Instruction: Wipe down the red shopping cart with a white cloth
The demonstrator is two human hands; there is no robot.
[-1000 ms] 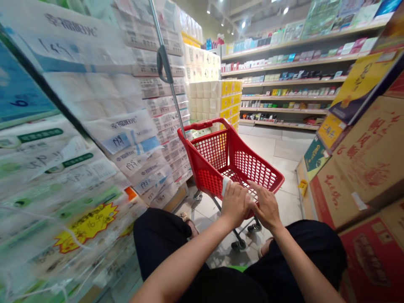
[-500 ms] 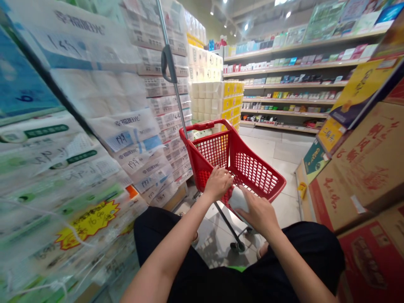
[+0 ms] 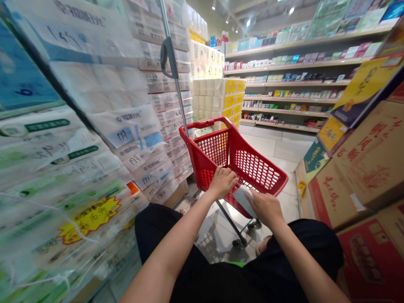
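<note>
A red plastic shopping cart [image 3: 259, 170] with latticed sides stands on the floor between my knees, its basket tipped toward me. My left hand [image 3: 222, 183] is curled over the basket's near rim. Under my right hand [image 3: 267, 206] a folded white cloth [image 3: 245, 200] lies along that same near edge, to the right of my left hand. The fingers press on the cloth, and part of it is hidden beneath them. I see no goods inside the basket. A metal pole with a grey hook handle [image 3: 170, 59] rises behind the cart's left corner.
Wrapped tissue packs [image 3: 126, 130] are stacked high close on my left, with yellow packs [image 3: 233, 101] farther back. Cardboard cartons [image 3: 372, 155] crowd the right side. Shelves of small boxed goods [image 3: 293, 65] line the far wall. The cart's wheels [image 3: 240, 243] rest on pale tiles.
My right hand and the cloth have moved slightly right and down along the cart's near edge, the cloth now flatter against it. My left hand stays on the rim, shifted slightly right.
</note>
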